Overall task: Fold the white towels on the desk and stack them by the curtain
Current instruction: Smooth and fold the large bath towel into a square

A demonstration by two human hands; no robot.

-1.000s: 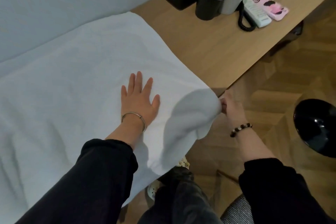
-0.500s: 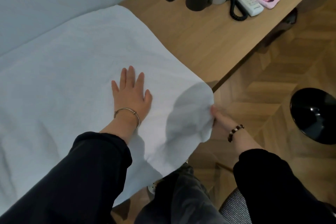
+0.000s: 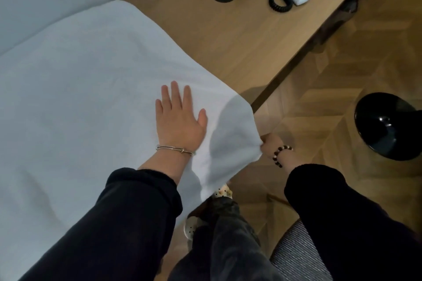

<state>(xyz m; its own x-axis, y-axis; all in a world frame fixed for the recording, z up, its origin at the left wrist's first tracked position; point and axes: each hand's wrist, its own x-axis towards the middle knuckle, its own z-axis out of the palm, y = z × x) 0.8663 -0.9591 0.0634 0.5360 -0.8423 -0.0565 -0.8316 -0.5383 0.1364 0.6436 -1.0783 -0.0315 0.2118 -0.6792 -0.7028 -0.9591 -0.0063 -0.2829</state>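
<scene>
Off the desk (image 3: 239,36) edge, the right hand (image 3: 270,145) pinches the towel (image 3: 91,98) corner. From that pinch, the towel lies spread up and left across the desk, long axis leftward. Nearer its middle, the left hand (image 3: 180,122) presses it flat, fingers straight.

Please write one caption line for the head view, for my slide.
Left hand presses the white towel flat on the desk; right hand pinches its overhanging corner.
</scene>
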